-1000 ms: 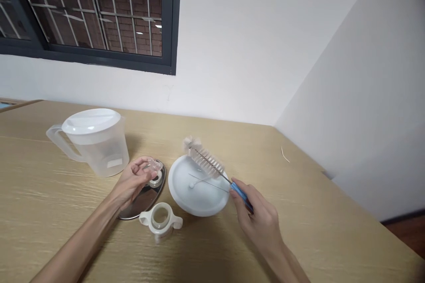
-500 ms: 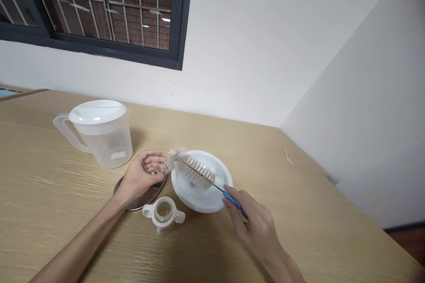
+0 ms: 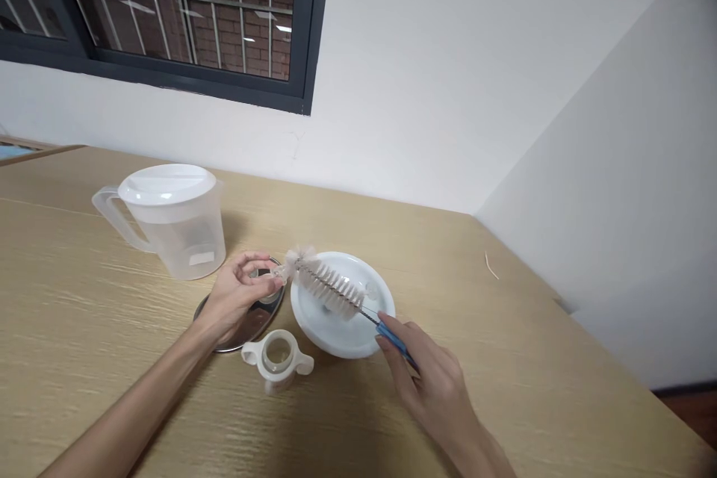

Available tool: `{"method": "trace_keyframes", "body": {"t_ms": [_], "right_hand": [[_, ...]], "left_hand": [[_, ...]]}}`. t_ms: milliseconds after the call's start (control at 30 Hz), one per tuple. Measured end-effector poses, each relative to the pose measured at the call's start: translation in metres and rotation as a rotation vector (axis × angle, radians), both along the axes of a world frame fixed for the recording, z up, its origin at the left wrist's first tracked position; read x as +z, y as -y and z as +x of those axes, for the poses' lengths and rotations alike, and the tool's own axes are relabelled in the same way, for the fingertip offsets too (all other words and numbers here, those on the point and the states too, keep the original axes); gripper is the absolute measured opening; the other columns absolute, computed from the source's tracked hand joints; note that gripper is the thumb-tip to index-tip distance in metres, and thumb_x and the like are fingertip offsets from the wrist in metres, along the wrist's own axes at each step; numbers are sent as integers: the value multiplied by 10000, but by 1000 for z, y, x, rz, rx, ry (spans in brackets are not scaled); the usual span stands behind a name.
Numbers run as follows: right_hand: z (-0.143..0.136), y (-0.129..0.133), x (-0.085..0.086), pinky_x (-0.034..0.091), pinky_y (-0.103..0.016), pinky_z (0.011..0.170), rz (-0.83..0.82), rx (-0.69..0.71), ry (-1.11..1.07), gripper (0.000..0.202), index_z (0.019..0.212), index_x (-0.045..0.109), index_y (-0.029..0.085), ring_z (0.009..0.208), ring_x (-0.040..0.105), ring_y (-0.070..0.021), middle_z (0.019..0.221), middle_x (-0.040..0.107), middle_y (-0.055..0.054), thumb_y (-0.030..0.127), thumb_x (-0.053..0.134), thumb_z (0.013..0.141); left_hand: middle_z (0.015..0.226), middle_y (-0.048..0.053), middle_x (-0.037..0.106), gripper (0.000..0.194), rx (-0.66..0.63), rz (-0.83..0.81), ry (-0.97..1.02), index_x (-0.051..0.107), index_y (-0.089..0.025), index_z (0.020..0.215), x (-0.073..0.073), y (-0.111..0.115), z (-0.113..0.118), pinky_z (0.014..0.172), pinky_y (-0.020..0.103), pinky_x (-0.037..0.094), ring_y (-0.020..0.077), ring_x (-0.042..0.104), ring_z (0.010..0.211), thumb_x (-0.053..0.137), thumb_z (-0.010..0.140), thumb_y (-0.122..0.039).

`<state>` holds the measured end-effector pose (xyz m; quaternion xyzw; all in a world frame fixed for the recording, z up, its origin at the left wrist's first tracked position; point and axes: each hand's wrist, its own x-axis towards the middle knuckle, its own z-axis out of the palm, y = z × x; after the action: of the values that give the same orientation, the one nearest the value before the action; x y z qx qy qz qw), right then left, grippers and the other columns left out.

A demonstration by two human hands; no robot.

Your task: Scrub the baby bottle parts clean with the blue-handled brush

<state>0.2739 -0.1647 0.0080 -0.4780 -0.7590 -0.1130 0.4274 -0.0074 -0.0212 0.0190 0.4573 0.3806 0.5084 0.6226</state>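
Observation:
My right hand (image 3: 431, 373) grips the blue handle of a bottle brush (image 3: 333, 291), whose white bristles slant up to the left over a white bowl (image 3: 339, 343). At the brush's tufted tip, my left hand (image 3: 238, 295) pinches a small clear piece (image 3: 278, 274) that looks like a bottle nipple, partly hidden by the fingers and touching the tip. Under that hand lies a round, shiny metal tray (image 3: 240, 336) with small pale parts on it. A small baby bottle (image 3: 277, 362) with two white handles stands upright and uncapped in front of the tray and bowl.
A clear plastic pitcher (image 3: 184, 239) with a white lid stands behind my left hand. To the right, a thin pale strip (image 3: 491, 266) lies on the wooden table (image 3: 538, 388). A white wall and a barred window (image 3: 184, 7) rise behind.
My left hand's fingers have opened out a little and shifted on the clear piece at the brush tip, uncovering more of the tray. My right hand and the brush are nearly still.

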Motion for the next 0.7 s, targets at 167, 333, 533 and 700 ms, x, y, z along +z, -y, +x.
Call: {"method": "trace_keyframes", "body": {"t_ms": [167,333,533,700], "right_hand": [[3,-1,-2,491,-237,556,-17,-27,13,409,1366,576,187,654,621,-122,837,663,-26,90,591,969],[6,-4,-1,434,-238,500,5,-129,6,336,1314,606,181,563,536,-103,788,624,-4,130,595,982],[3,-2,1,479,-224,539,5,-54,-27,366,1323,599,188,635,609,-113,841,657,-20,100,592,968],[2,-3,-3,479,-223,560,-45,-18,-9,377,1338,586,175,655,610,-112,839,646,-22,83,580,973]], "left_hand": [[1050,-7,703,648,0,-9,95,639,-198,1141,2,0,-3,736,216,579,122,750,776,976,590,-245],[949,54,782,670,-4,44,6,684,-160,1164,1,-2,-3,788,268,605,195,774,859,984,570,-237],[999,123,821,560,14,80,-122,754,-144,1039,1,-2,0,855,361,639,285,776,981,982,553,-304],[1092,135,812,517,17,96,-231,757,-141,1019,5,1,-1,911,399,639,307,777,1017,955,587,-344]]}}
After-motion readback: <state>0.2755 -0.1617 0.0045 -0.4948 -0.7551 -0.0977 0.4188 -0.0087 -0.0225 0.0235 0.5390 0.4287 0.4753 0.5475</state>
